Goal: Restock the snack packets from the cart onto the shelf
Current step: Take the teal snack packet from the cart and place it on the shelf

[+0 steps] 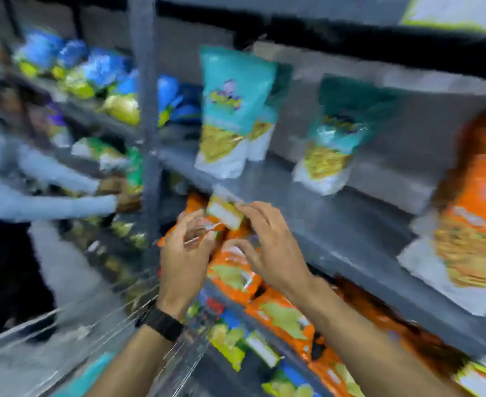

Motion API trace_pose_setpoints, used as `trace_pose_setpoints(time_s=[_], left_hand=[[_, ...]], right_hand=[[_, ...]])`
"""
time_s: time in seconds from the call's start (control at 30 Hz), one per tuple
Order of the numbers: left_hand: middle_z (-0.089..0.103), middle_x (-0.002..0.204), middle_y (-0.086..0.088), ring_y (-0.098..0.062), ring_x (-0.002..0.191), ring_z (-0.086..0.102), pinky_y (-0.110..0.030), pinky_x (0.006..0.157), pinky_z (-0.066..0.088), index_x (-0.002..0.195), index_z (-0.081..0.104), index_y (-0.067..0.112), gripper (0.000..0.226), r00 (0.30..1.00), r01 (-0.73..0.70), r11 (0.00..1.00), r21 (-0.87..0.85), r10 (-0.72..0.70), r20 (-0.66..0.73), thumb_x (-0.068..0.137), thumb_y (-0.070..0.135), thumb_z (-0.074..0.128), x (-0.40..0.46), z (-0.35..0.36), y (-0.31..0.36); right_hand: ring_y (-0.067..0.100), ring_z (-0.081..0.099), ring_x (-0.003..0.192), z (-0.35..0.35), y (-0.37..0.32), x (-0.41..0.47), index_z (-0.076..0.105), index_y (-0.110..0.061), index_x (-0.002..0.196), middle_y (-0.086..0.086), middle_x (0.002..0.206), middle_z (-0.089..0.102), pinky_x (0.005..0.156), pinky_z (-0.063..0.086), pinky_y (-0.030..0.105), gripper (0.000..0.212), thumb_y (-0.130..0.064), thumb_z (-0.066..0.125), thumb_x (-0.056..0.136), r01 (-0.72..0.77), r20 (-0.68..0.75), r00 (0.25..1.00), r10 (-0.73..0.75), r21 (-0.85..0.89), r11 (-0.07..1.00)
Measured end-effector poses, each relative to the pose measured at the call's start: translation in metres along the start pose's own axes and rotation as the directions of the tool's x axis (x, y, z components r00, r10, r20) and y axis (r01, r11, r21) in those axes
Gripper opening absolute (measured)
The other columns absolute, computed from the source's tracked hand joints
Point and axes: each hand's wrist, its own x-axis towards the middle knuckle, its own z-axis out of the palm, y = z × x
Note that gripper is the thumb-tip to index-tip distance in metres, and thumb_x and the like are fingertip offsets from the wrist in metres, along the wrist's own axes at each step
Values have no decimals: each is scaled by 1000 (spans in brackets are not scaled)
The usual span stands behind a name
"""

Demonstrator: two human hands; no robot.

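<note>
The view is blurred by motion. My left hand (pixel 184 253) and my right hand (pixel 267 247) meet just below the front edge of the grey shelf (pixel 336 224). Between them is an orange snack packet (pixel 224 216) with a yellow and white patch, and the fingers of both hands curl around it. More orange packets (pixel 279 316) lie in a row under my right forearm. The wire cart (pixel 92 325) is at the lower left, with green and blue packets (pixel 227 342) beside my left wrist.
Two teal packets (pixel 230 110) (pixel 336 133) stand upright on the shelf, and a large orange packet (pixel 476 196) leans at the right. A grey upright post (pixel 147 110) divides the shelving. Another person's sleeved arms (pixel 49 196) reach into the left shelves.
</note>
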Motion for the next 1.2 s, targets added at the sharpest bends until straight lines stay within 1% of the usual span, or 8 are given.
trace_pose_setpoints(time_s=[0.23,0.3,0.43,0.53,0.87,1.0,1.07,1.2], left_hand=[[72,105,4,-18,98,69,-35,100,56,125,65,22,35,793,541,841,-10,-514,-328,93,8,71,-45,-179,-209],[72,108,-3,-19,102,71,-31,98,57,126,68,10,37,659,680,731,-50,-640,-395,90,10,71,-73,-218,-269],[68,112,-30,-14,67,57,-16,49,44,140,61,-4,43,301,866,433,-251,-852,-429,97,0,65,-124,-267,-365],[65,123,-19,-23,92,57,-29,79,44,150,54,0,51,68,924,201,-326,-924,-377,101,7,64,-150,-279,-422],[72,129,-10,-17,97,72,-27,75,59,137,65,3,38,-91,865,45,-500,-965,-245,100,8,64,-189,-258,-515],[65,137,4,-18,118,64,-27,93,61,137,62,4,37,-103,845,32,-534,-970,-221,103,17,63,-201,-257,-530],[69,137,-6,-21,120,67,-46,110,56,141,60,4,45,-113,845,9,-535,-974,-195,98,17,64,-235,-260,-575],[72,124,-14,-25,103,70,-46,89,64,139,58,7,45,-125,872,4,-490,-965,-229,94,10,61,-266,-265,-614]], right_hand=[[28,45,141,257,-61,-18,50,-19,149,9,148,52,121,32,35,72,-39,76,85,-165,576,817,20,200,966],[29,42,145,321,-73,-34,48,-18,152,12,152,48,117,26,23,74,-34,78,86,-273,748,663,36,196,942],[26,50,140,436,-83,-75,43,-19,155,9,155,47,102,40,24,74,-31,77,90,-428,975,216,58,41,903],[29,57,135,502,-81,-107,44,-13,154,14,156,51,102,50,32,79,-32,81,87,-470,995,-10,103,-96,878],[32,58,133,609,-75,-171,45,-5,151,15,156,51,110,49,43,81,-23,86,83,-632,956,-138,259,-286,720],[15,63,92,617,-70,-191,58,-17,123,0,119,64,81,54,28,42,-12,81,88,-703,936,-279,216,-352,618],[18,63,102,618,-69,-202,55,-8,120,-5,123,63,89,54,33,50,-20,86,83,-721,920,-327,217,-391,572],[15,62,86,612,-75,-202,54,-7,139,6,135,66,71,47,28,61,-15,83,86,-761,926,-329,185,-376,528]])
